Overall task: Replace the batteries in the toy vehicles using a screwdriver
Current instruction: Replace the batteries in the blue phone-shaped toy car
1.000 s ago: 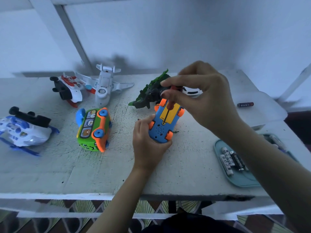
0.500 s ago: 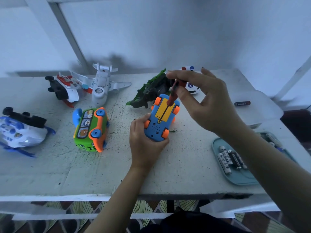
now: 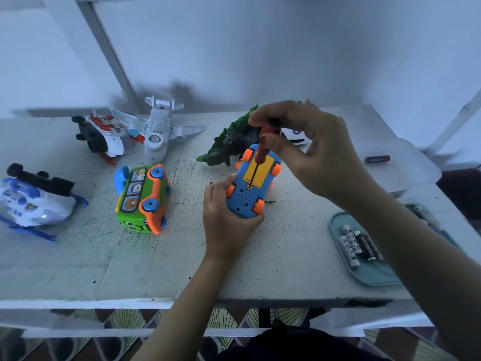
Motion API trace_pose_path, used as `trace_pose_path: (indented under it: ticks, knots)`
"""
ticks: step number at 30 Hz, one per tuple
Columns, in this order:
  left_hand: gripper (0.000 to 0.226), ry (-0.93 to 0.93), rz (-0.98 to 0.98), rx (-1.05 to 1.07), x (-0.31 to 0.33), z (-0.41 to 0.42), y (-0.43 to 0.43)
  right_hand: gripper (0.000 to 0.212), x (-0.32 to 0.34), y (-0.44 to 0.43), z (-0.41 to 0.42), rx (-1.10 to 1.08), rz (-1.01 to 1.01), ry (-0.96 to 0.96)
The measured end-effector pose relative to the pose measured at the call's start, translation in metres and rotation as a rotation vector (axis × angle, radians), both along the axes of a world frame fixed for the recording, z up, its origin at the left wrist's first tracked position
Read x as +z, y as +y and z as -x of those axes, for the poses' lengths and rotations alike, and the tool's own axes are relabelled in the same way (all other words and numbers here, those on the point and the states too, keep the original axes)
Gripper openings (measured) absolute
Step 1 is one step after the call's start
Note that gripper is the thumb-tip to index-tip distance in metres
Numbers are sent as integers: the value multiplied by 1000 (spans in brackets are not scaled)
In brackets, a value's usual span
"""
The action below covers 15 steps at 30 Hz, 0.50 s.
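One toy car (upturned) in left hand, screwdriver in right hand

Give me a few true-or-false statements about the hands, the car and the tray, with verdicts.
The left hand grips the blue car, wheels up. True.
The right hand is empty. False: it pinches the red screwdriver.
The screwdriver's tip sits at the near end of the car's yellow cover. True.
The tray is bare. False: several batteries lie in it.
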<state>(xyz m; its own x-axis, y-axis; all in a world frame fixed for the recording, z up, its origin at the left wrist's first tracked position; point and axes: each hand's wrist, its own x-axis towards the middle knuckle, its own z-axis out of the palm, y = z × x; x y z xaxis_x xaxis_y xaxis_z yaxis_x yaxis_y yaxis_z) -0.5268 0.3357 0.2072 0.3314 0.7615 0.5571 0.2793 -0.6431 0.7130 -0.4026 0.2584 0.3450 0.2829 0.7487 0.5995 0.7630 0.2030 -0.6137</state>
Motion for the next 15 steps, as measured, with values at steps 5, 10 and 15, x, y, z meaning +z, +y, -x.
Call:
trace_pose_path:
  ticks: [5, 10, 15]
  knots:
    - [64, 8, -9, -1, 1, 0, 0, 28, 5, -3, -6, 101, 106, -18]
    - [64, 22, -11, -1, 1, -1, -1, 35, -2, -4, 1, -76, 2, -24]
    - [64, 19, -2, 9, 0, -1, -1, 38, -3, -4, 4, -162, -66, -76]
